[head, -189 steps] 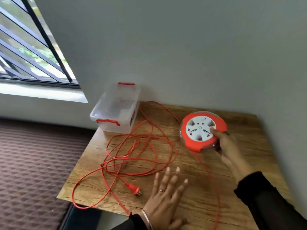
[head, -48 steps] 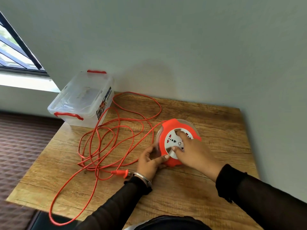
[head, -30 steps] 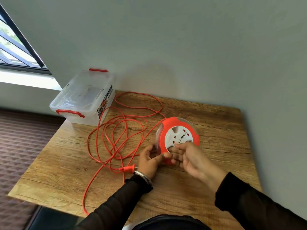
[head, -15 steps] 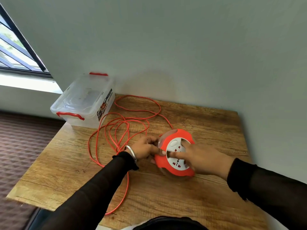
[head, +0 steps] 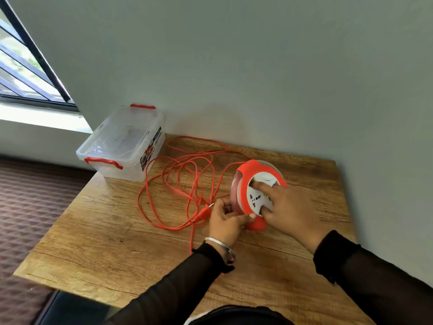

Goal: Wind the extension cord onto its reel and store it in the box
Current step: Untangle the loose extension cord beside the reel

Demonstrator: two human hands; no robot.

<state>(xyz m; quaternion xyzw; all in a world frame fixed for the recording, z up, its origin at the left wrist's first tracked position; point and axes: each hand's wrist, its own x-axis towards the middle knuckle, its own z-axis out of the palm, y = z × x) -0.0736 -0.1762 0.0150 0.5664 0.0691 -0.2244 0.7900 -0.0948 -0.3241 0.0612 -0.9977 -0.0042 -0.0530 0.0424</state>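
The round orange reel (head: pixel 246 181) with a white socket face stands tilted on edge on the wooden table (head: pixel 117 242). My right hand (head: pixel 288 209) presses on the socket face, fingers in its recesses. My left hand (head: pixel 226 221) grips the reel's lower left rim. Loose orange cord (head: pixel 178 181) lies in loops to the left of the reel. Its plug (head: pixel 203 213) rests just beside my left hand. The clear plastic box (head: pixel 124 146) with red handles sits closed at the table's far left corner.
A grey wall runs along the back and right of the table. The table's left and front edges drop to a patterned brown floor (head: pixel 30 207). A window (head: pixel 21 66) is at the upper left.
The reel has turned under my right hand and more cord has gone onto it. The loose loops have shrunk, and the plug end has slid up to my left hand.
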